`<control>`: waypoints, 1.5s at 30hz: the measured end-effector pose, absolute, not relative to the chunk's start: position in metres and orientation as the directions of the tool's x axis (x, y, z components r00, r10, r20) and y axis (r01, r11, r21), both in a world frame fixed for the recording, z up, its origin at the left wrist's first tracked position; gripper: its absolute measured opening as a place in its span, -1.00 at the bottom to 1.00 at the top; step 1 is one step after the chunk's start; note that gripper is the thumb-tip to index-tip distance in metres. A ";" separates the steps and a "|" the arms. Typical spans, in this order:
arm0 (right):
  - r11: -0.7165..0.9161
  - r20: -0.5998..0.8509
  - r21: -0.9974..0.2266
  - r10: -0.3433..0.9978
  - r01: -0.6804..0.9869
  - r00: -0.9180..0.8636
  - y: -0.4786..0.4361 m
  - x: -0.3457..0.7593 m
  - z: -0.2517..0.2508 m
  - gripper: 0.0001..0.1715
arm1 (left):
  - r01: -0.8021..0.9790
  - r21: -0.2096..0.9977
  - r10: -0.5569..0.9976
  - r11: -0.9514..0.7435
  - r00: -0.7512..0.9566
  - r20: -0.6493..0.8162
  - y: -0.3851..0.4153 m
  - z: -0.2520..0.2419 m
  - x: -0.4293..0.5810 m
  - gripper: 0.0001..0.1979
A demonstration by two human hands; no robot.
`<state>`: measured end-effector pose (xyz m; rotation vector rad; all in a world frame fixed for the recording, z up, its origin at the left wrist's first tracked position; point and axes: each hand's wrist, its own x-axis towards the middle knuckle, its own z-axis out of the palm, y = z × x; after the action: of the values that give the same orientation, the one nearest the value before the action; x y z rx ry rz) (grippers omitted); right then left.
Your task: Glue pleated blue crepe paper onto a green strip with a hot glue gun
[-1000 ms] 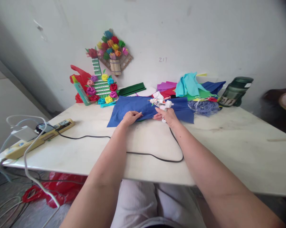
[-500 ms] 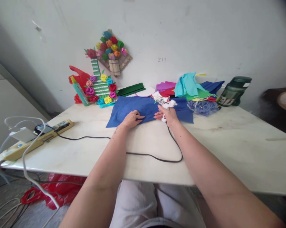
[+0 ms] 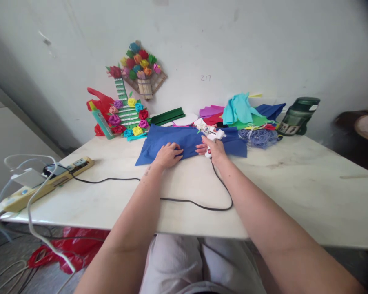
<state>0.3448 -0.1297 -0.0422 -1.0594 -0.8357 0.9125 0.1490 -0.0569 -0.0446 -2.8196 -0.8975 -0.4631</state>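
Note:
A blue paper sheet (image 3: 162, 138) lies flat at the far middle of the white table (image 3: 294, 183). My left hand (image 3: 168, 154) rests on its near edge with the fingers spread flat. My right hand (image 3: 213, 149) is closed round the grip of a white hot glue gun (image 3: 211, 133), whose body sits over the blue sheet with the nozzle pointing left. The gun's black cord (image 3: 184, 201) runs in a loop across the table toward the left.
A yellow power strip (image 3: 46, 183) with white cables lies at the left edge. Paper-flower crafts (image 3: 131, 110) and a green paper roll (image 3: 167, 115) stand against the wall. Coloured paper (image 3: 242, 110), blue string (image 3: 260, 138) and a dark green bottle (image 3: 298, 115) sit at the back right. A person's part (image 3: 366, 126) shows at far right.
My left hand slid slightly right along the blue sheet's near edge. My right hand with the glue gun shifted a little; the view drifted slightly.

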 end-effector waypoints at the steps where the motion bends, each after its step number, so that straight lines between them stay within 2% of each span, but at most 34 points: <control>1: 0.219 0.125 -0.954 0.913 -0.206 0.389 -0.130 0.345 -0.042 -0.74 | 0.601 -0.080 0.551 -0.795 0.771 0.318 -0.059 -0.043 0.150 -0.65; 5: 0.214 0.120 -0.956 0.911 -0.202 0.394 -0.130 0.345 -0.042 -0.73 | 0.605 -0.149 0.550 -0.782 0.783 0.292 -0.065 -0.041 0.150 -0.63; 8: 0.226 0.126 -0.949 0.910 -0.220 0.394 -0.129 0.345 -0.043 -0.73 | 0.592 -0.181 0.511 -0.785 0.785 0.351 -0.065 -0.043 0.148 -0.57; 14: 0.222 0.111 -0.944 0.910 -0.244 0.399 -0.130 0.345 -0.041 -0.73 | 0.598 -0.153 0.491 -0.787 0.757 0.432 -0.064 -0.055 0.151 -0.50; 19: 0.237 0.120 -0.935 0.912 -0.263 0.393 -0.130 0.343 -0.041 -0.76 | 0.614 -0.110 0.536 -0.782 0.751 0.385 -0.065 -0.059 0.156 -0.52; 26: 0.226 0.110 -0.937 0.914 -0.266 0.391 -0.129 0.343 -0.043 -0.76 | 0.667 -0.101 0.591 -0.738 0.712 0.379 -0.064 -0.057 0.151 -0.40; 31: 0.219 0.102 -0.938 0.915 -0.268 0.391 -0.130 0.342 -0.041 -0.75 | 0.698 -0.078 0.657 -0.712 0.701 0.275 -0.065 -0.058 0.151 -0.42; 33: 0.213 0.093 -0.938 0.915 -0.273 0.394 -0.130 0.342 -0.040 -0.76 | 0.698 -0.049 0.663 -0.714 0.697 0.272 -0.065 -0.057 0.151 -0.38; 36: 0.208 0.082 -0.938 0.911 -0.278 0.405 -0.131 0.342 -0.040 -0.80 | 0.731 0.050 0.699 -0.681 0.627 0.344 -0.059 -0.052 0.143 -0.29; 39: 0.208 0.085 -0.941 0.909 -0.268 0.407 -0.132 0.342 -0.040 -0.80 | 0.816 0.254 0.816 -0.519 0.386 0.431 -0.047 -0.046 0.128 -0.35; 42: 0.206 0.089 -0.947 0.905 -0.244 0.416 -0.131 0.342 -0.042 -0.78 | 0.847 0.416 0.895 -0.330 0.141 0.424 -0.038 -0.044 0.114 -0.35; 45: 0.214 0.105 -0.950 0.903 -0.225 0.417 -0.130 0.341 -0.044 -0.76 | 0.870 0.412 0.915 -0.270 0.099 0.391 -0.036 -0.049 0.111 -0.31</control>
<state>0.3407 -0.1300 -0.0441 -1.0653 -0.7926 0.9079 0.1110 -0.0365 -0.0486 -2.3842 -1.9410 -0.9497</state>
